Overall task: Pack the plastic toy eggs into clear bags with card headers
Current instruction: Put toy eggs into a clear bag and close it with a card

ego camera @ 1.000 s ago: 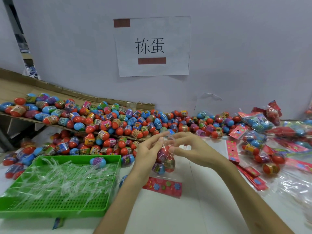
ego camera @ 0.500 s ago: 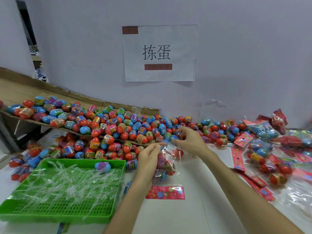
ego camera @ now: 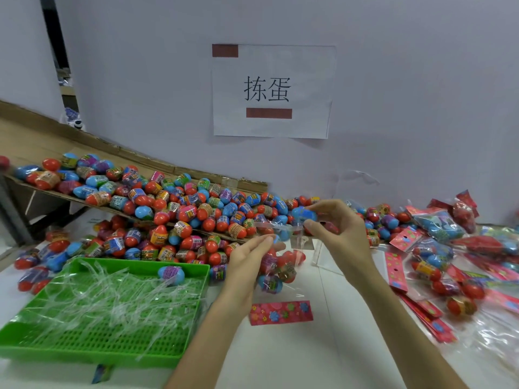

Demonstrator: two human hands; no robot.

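The blue egg (ego camera: pixel 304 214), smooth rounded plastic, lies with its long axis level across the view, pinched between the thumb and fingertips of the right hand (ego camera: pixel 338 231) just above the mouth of the bag (ego camera: pixel 276 269). The left hand (ego camera: pixel 248 262) pinches the rim of that crinkly clear bag, which hangs over the table (ego camera: pixel 280 360) with several red and blue eggs inside, their count unclear. One flat pink card (ego camera: pixel 280 313) lies beneath. One green mesh tray (ego camera: pixel 112 341) holds clear strips and one loose egg (ego camera: pixel 171 274).
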